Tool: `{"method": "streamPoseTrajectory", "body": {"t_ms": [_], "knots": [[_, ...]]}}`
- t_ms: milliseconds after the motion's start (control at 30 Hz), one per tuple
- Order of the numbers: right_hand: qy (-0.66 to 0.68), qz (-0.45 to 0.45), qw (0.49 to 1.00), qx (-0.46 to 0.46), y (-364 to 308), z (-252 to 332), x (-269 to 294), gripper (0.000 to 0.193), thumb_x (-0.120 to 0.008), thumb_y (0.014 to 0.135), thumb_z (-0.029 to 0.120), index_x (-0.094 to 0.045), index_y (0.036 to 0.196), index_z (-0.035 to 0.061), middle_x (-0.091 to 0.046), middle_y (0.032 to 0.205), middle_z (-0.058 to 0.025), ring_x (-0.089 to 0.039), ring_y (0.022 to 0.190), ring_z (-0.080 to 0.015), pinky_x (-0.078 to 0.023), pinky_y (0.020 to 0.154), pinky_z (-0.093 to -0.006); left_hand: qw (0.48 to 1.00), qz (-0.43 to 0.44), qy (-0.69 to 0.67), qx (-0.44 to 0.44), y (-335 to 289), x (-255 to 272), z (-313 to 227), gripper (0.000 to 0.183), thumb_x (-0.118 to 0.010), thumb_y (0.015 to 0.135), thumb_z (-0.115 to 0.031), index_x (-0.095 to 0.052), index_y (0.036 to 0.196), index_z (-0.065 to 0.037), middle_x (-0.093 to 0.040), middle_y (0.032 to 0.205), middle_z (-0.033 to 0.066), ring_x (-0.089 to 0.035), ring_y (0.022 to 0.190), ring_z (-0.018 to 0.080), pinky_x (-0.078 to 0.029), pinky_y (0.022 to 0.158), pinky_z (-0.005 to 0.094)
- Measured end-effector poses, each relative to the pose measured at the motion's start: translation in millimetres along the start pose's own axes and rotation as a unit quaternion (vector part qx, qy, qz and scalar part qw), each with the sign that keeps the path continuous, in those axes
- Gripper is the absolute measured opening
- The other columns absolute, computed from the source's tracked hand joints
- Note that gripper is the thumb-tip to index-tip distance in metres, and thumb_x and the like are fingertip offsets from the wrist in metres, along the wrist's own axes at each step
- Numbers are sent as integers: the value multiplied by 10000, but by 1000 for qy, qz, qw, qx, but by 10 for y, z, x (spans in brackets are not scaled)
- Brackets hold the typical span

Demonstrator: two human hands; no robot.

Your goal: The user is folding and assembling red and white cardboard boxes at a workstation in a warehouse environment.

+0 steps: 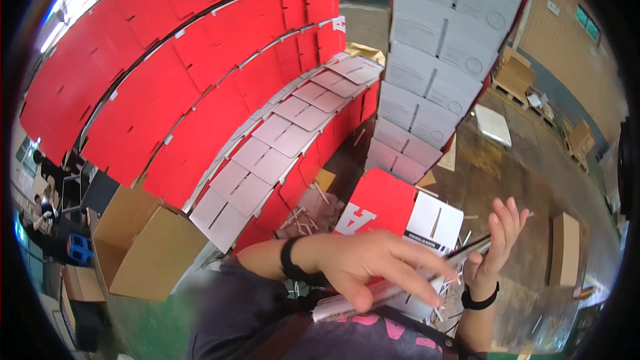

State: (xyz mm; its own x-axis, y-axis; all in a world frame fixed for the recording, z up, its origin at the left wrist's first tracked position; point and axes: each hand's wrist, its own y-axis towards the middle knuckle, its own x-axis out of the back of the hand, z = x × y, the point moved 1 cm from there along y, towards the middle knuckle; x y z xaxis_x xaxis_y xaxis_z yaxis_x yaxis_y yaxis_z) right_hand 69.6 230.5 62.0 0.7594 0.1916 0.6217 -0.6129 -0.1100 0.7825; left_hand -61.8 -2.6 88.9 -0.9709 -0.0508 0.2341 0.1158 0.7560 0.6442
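A thin, flat, pale panel (333, 309), seen nearly edge-on, slants across in front of my chest, its upper end to the right. My right hand (495, 245) has that upper end between its thumb and its raised fingers. Over the panel's middle lies my left hand (367, 265), fingers spread and angled down, seemingly touching its face. The panel's exact kind cannot be made out. Just beyond my hands stands a red box (380, 199) with a white letter, and its white side (434, 219) faces up.
Tall stacks of red boxes (193, 53) curve along the left. A column of white-faced boxes (427, 87) rises ahead. Several small white sticks (303, 221) litter the floor between them. An open brown carton (160, 253) stands left, another brown carton (565, 250) right.
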Motion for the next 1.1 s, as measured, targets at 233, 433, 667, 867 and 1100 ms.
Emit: {"method": "streamPoseTrajectory", "body": {"t_ms": [233,433,667,867,1100], "knots": [[44,-37,997,54,-73,347,425,264,-517,946,170,-626,1091,-21,-622,1095,-222,-587,1043,-364,-434,952,-452,993,-111,-38,-27,-494,96,-60,508,-349,1012,-369,-713,975,-16,-622,1151,199,-614,907,333,-466,819,414],[176,64,973,134,251,305,455,229,-493,942,192,-601,872,2,-628,933,-185,-587,889,-335,-440,874,-443,956,-117,241,-122,-100,181,-59,487,-458,957,-399,-562,624,-60,-530,768,121,-543,677,289,-410,600,398],[318,407,838,175,794,346,495,329,-482,896,143,-486,580,54,-528,636,-87,-527,664,-274,-416,721,-386,774,-23,624,109,288,221,53,484,-556,850,-377,-607,463,-91,-560,592,120,-571,641,294,-444,539,402],[230,-194,923,-239,73,472,257,164,-573,890,159,-620,877,3,-556,731,-105,-525,683,-328,-434,779,-429,863,-362,353,9,-36,38,294,138,-546,938,-171,-555,1005,-51,-524,993,85,-568,774,280,-468,661,388],[173,142,844,-488,-1160,148,208,202,-559,884,103,-619,1051,7,-633,941,-189,-585,849,-390,-457,829,-460,873,-346,296,173,-222,-125,202,105,-529,964,-154,-495,1004,-62,-546,870,110,-578,734,283,-469,644,372]]}}
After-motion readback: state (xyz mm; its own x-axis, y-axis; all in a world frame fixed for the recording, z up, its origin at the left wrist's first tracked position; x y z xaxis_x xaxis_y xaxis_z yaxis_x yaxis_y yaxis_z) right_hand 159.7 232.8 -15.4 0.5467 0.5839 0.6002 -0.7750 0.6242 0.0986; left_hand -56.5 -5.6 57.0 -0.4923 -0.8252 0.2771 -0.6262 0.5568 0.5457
